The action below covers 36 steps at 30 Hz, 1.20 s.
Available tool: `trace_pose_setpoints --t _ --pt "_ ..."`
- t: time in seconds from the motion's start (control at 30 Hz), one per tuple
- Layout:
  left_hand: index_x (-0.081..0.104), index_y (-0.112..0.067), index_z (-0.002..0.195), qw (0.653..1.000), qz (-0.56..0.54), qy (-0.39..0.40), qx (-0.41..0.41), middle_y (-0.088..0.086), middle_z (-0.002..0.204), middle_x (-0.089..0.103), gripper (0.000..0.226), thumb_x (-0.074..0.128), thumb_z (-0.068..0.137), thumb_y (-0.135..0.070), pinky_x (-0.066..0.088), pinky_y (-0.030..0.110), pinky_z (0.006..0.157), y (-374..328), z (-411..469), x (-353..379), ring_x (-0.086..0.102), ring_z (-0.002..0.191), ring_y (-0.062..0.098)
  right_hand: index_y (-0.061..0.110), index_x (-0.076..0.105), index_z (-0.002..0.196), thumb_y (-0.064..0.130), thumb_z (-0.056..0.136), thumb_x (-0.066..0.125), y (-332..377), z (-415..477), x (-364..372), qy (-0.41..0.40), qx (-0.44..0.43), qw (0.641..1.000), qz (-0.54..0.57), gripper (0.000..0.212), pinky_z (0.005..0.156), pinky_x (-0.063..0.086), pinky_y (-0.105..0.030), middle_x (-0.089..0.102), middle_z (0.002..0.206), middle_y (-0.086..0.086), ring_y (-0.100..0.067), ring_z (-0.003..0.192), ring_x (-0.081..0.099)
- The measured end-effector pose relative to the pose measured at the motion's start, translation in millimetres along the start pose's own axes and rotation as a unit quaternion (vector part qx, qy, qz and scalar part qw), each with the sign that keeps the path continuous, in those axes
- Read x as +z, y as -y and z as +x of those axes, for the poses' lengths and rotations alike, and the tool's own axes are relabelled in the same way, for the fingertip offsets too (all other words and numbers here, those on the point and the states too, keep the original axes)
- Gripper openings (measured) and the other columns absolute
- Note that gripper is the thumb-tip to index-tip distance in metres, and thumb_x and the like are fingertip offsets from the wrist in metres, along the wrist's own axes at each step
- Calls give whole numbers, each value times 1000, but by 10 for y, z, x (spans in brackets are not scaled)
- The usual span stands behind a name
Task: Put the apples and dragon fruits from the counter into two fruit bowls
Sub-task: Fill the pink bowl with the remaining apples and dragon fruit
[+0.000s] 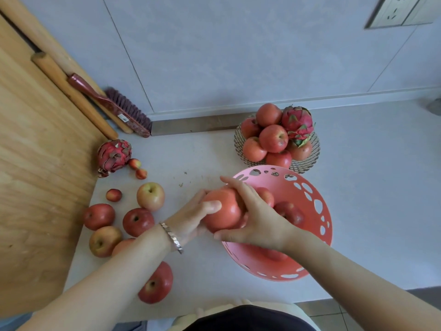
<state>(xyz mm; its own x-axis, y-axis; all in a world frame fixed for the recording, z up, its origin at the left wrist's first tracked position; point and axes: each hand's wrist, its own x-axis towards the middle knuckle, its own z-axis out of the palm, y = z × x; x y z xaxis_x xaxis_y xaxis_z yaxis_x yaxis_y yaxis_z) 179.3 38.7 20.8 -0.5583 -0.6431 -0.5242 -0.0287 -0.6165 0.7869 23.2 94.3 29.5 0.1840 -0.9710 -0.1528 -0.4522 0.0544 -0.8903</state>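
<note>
Both hands hold one large red apple (pixel 223 209) at the left rim of the pink perforated bowl (pixel 317 206). My left hand (pixel 191 220) cups it from the left with the thumb on top; my right hand (pixel 255 216) grips it from the right. Two or three apples (pixel 290 212) lie inside the pink bowl. A wire bowl (pixel 307 161) behind it is heaped with several apples (pixel 273 138) and a dragon fruit (pixel 297 121). Several loose apples (pixel 150 195) and a second dragon fruit (pixel 113 156) lie on the counter at left.
A large wooden board (pixel 40 163) covers the counter's left side, with rolling pins (pixel 71 91) and a red brush (pixel 114 108) against the wall. Small red fruits (pixel 140 173) lie near the loose dragon fruit. A wall socket (pixel 401 10) is at top right.
</note>
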Motion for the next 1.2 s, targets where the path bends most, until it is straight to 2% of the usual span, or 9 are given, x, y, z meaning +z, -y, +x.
trace_pose_setpoints --t 0.13,0.3,0.43,0.57,0.63,0.73,0.97,1.07,1.2 --pt "52 -20 105 999 -26 28 -13 8 103 61 60 67 49 -35 57 30 54 77 115 204 72 71 15 27 39 130 33 56 87 -22 -26 -117 -59 12 997 -52 89 92 36 -12 52 117 12 -5 111 49" --pt "56 -27 92 957 252 -132 62 2 105 61 5 58 87 -28 51 34 78 211 277 197 67 81 15 21 41 125 36 56 84 -349 -62 -440 -131 105 971 -168 83 79 30 -15 42 111 7 -12 102 47" --pt "54 -15 113 868 424 -240 94 8 124 47 36 56 79 -27 28 22 96 334 368 123 41 122 21 18 40 128 31 65 79 -618 -39 -719 -209 232 942 -125 75 82 41 -29 39 118 -5 -17 93 48" --pt "45 -14 123 845 481 -228 48 10 130 36 49 54 76 -28 26 25 99 387 402 194 29 127 27 8 48 118 35 79 66 -746 -37 -782 -227 301 887 265 51 52 43 -24 57 87 -6 -12 57 59" --pt "44 -15 127 810 536 -223 81 11 135 32 49 59 81 -22 26 28 103 415 414 208 29 128 30 16 55 108 46 74 61 -821 -38 -762 -211 317 856 351 46 55 40 -24 61 82 -4 -15 56 61" --pt "43 -15 132 770 592 -200 128 12 141 29 54 59 81 -21 23 34 110 437 416 248 28 132 30 27 57 97 46 83 55 -867 0 -795 -213 349 857 315 24 58 37 -26 64 82 -3 -25 60 60" --pt "44 -19 132 738 656 -75 137 1 143 38 58 39 77 -38 28 35 105 546 544 511 38 132 21 18 54 94 65 77 51 -936 188 -881 -161 453 846 232 50 43 32 -18 58 63 -9 -20 38 53" --pt "24 -21 144 708 700 7 90 0 157 13 65 50 86 -33 20 40 113 577 708 597 17 144 20 15 51 87 63 82 47 -959 286 -903 -163 473 836 226 48 45 33 -17 57 63 -12 -16 38 47" --pt "14 -23 146 678 732 44 57 -3 159 -3 69 49 88 -32 19 48 115 596 834 650 7 146 23 6 47 101 52 88 46 -982 287 -918 -180 485 835 186 47 48 41 -24 53 71 -13 -20 53 52"
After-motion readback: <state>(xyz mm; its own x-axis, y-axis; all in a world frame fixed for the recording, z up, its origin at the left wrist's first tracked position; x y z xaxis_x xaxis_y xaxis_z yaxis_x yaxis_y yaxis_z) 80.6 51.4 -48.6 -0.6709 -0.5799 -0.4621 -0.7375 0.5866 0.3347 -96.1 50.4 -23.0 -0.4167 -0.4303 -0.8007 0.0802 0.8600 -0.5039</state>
